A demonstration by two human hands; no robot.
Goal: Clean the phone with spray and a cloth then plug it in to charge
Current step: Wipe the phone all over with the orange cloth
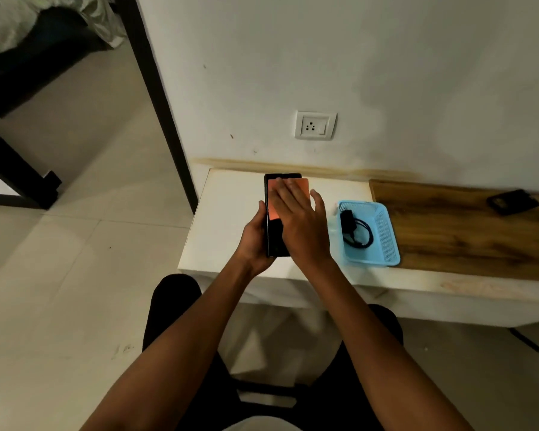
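Note:
A black phone (274,233) is held over the white table top, screen up, its lower left edge gripped by my left hand (255,241). An orange cloth (273,202) lies flat on the phone's upper half. My right hand (299,222) presses down on the cloth with its fingers spread. A black charger with its coiled cable (353,231) lies in a light blue basket (386,241) to the right of my hands. On the wall above the table sits a white power socket (315,125). No spray bottle is clearly visible.
The white table (227,219) turns into a wood-grain surface (461,237) on the right, where a small dark object (512,202) lies near the wall. A dark door frame (159,98) stands left of the table. My knees are below the table's front edge.

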